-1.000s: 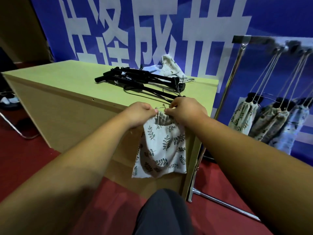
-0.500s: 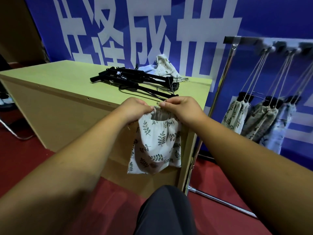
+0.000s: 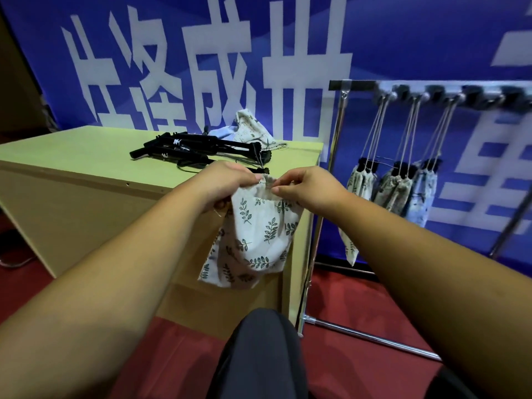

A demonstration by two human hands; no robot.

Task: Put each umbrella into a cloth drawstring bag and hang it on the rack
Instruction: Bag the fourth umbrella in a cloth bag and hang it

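now both hands pinch the leaf-print bag (image 3: pixel 259 226) mouth.

The bare left forearm (image 3: pixel 121 263) and bare right forearm (image 3: pixel 426 254) are stretching forward and converging on the gathered mouth of the white leaf-printed cloth drawstring bag (image 3: pixel 259 234). The left hand (image 3: pixel 227 182) is pinching that mouth's left edge with curled fingers. The right hand (image 3: pixel 311 188) is pinching its right edge between thumb and fingertips.

Large white Chinese characters printed on blue banner (image 3: pixel 417 38) behind worktop (image 3: pixel 72 151): "成" and "册" legible, the others partly cut off or hidden. Small white marks on black umbrellas (image 3: pixel 195 148): too small to read.
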